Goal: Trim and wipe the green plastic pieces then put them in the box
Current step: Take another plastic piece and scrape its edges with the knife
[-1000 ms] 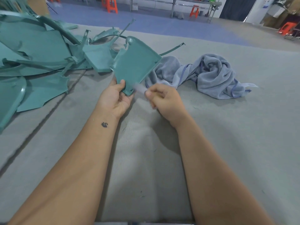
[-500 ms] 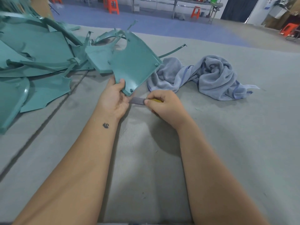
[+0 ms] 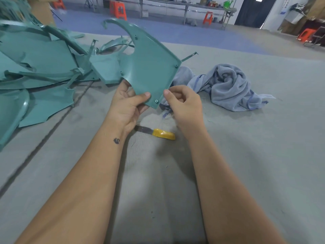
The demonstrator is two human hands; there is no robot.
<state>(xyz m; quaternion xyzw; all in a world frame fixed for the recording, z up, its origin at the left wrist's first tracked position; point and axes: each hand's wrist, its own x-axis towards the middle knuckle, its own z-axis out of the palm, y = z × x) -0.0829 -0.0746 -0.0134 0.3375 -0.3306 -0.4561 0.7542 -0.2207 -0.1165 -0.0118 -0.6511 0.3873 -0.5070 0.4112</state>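
Item 1, far left: heap of green plastic pieces [image 3: 40,67] and offcut strips, lying on the grey table [image 3: 263,164].

Item 2, left hand [image 3: 128,104]: grasps 1 green piece [image 3: 149,67] at its lower corner, thumb on the near face, fingers behind; piece held upright, clear of the table.

Item 3, below the hands: yellow-handled knife [image 3: 158,132], lying on the table, held by neither hand.

Item 4, right hand [image 3: 184,104]: fingers curled, pinching a fold of the blue cloth [image 3: 228,87] just beside the piece's lower right edge.

Item 5, box: not in view.

Step judged: wiping. Advice: keep the left grip at the corner, draw the cloth along both faces and the trimmed edge, and gather enough cloth to cover the fingertips against burrs.
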